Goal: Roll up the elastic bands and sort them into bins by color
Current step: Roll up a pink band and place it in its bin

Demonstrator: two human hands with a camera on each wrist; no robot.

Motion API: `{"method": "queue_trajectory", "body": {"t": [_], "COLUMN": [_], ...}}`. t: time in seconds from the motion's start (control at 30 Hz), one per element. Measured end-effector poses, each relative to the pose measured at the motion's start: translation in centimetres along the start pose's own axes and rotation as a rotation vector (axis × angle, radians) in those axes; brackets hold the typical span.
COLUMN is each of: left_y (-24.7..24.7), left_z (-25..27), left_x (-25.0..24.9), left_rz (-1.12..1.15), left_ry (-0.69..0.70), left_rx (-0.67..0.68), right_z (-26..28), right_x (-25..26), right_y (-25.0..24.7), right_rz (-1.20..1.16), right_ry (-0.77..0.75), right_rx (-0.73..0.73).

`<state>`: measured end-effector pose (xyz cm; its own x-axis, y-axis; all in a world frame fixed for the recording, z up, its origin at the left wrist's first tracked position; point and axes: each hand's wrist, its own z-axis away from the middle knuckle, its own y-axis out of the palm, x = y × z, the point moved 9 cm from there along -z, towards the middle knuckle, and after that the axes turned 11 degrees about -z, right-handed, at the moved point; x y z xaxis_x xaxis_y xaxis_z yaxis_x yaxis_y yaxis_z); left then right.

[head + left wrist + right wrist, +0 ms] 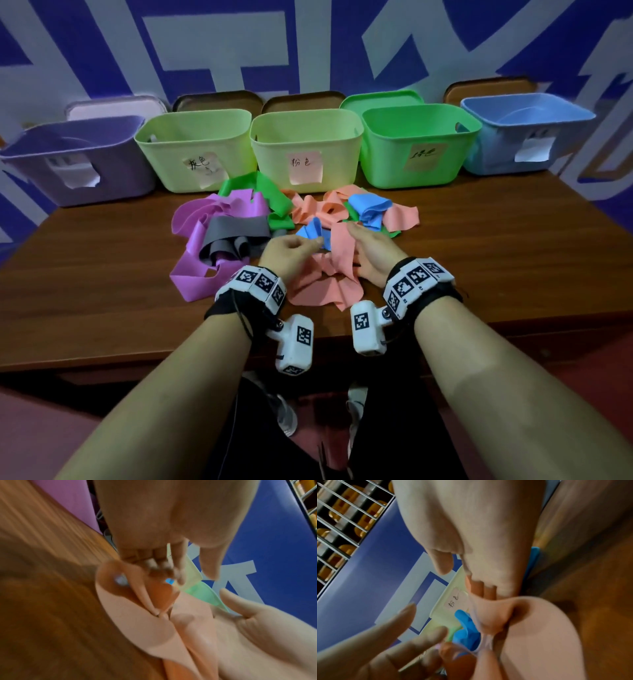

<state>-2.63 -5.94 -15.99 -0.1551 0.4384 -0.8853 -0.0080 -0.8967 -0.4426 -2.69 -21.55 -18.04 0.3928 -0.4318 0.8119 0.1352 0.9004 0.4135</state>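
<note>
A salmon-pink band (342, 255) hangs crumpled between both hands near the table's front. My left hand (313, 241) pinches one fold of it with curled fingers, close to a blue band (311, 230). My right hand (354, 229) grips the band's upper edge. The left wrist view shows the left hand (159, 566) curled on the pink band (137, 622). From the right wrist, the right hand (481, 588) is seen clamping a fold of the pink band (539, 628). The yellow bin (274, 164) with the pink label stands straight behind the heap.
Loose purple (202, 219), grey (236, 229), green (270, 195) and blue (370, 209) bands lie heaped mid-table. Along the back stand a purple bin (34, 164), a grey-labelled bin (161, 154), a green bin (387, 161) and a blue bin (496, 147). Lids lean against the wall.
</note>
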Motion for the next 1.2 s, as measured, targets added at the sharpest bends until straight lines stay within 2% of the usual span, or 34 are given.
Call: {"method": "queue_trajectory", "body": {"t": [0.1,0.23,0.3,0.43,0.53,0.67,0.73,0.8,0.97,1.03,1.2], "left_y": [3.3,4.5,4.7,4.9,3.8,1.7,1.3,1.5,1.6,1.7,2.0], "left_z": [0.5,0.6,0.5,0.5,0.3,-0.3,-0.1,0.1,0.3,0.8,1.1], "left_x": [0.3,0.4,0.7,1.0,1.2,1.1,1.1,1.3,1.9,1.5,1.2], "left_rz": [-0.225,-0.584,-0.676,-0.541,-0.454,-0.314,-0.230,-0.156,-0.059,-0.080,0.010], "left_ry": [0.031,0.122,0.161,0.170,0.129,0.088,0.041,0.004,-0.094,-0.108,-0.174], "left_rx": [0.270,0.322,0.336,0.394,0.317,0.153,0.139,0.166,0.238,0.277,0.313], "right_z": [-0.3,-0.5,-0.6,-0.7,-0.8,-0.5,0.6,1.9,2.2,2.1,3.2], "right_x": [-0.5,-1.5,-1.5,-1.5,-1.7,0.2,1.7,2.1,0.1,-0.1,-0.2], "right_y": [-0.4,-1.0,-1.1,-0.9,-1.0,-1.8,-2.6,-2.4,-1.2,-0.8,1.3], "right_rz": [-0.055,-0.144,-0.182,-0.208,-0.163,0.013,0.195,0.228,0.242,0.290,0.715], "right_ry": [0.027,0.088,0.101,0.110,0.068,-0.185,-0.336,-0.395,-0.245,-0.239,-0.335], "right_rx": [0.014,0.066,0.072,0.096,0.055,-0.070,-0.188,-0.222,-0.053,-0.006,0.099]}}
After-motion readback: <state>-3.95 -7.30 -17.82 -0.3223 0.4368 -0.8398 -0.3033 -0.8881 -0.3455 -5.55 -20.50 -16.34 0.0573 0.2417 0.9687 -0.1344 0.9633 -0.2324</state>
